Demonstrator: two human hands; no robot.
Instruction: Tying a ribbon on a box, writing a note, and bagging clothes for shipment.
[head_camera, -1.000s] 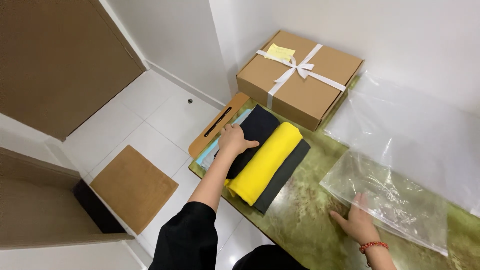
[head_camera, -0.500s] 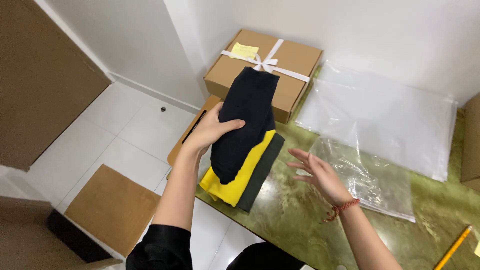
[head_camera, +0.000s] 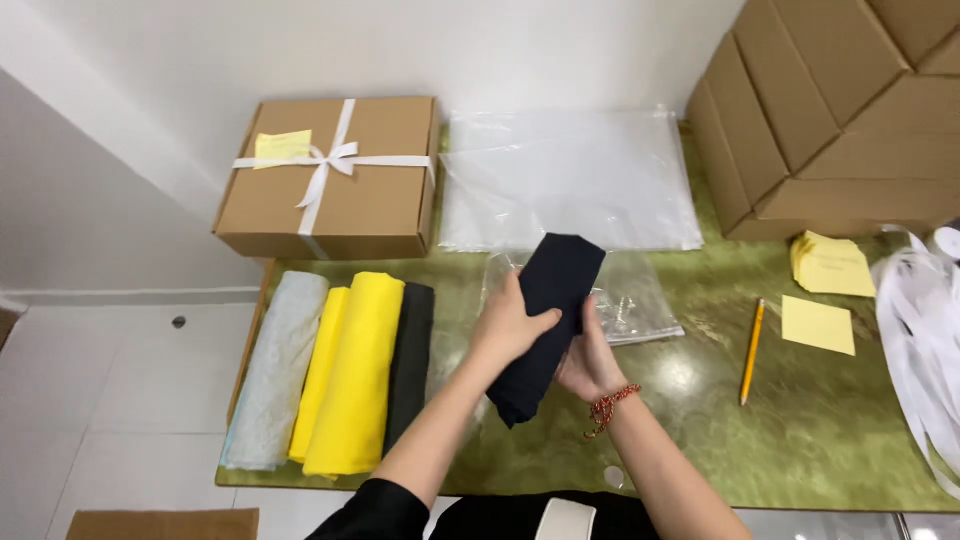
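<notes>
I hold a folded black cloth (head_camera: 556, 290) over the middle of the green table (head_camera: 800, 440). My left hand (head_camera: 508, 325) grips its left side and my right hand (head_camera: 588, 358) supports it from below on the right. A clear plastic bag (head_camera: 630, 300) lies flat just behind the cloth. To the left lies a row of rolled cloths: a pale grey one (head_camera: 272, 370), two yellow ones (head_camera: 355, 380) and a black one (head_camera: 412, 350).
A brown box tied with white ribbon (head_camera: 330, 180) sits at the back left, beside a stack of clear bags (head_camera: 570, 180). Flat cardboard boxes (head_camera: 840, 110) pile up at the back right. A pencil (head_camera: 750, 350), yellow notes (head_camera: 825, 290) and white ribbon (head_camera: 925, 330) lie at the right.
The black cloth has been lifted off the pile at the left and carried to the table's middle. My right hand has left the plastic bag and joined the left on the cloth.
</notes>
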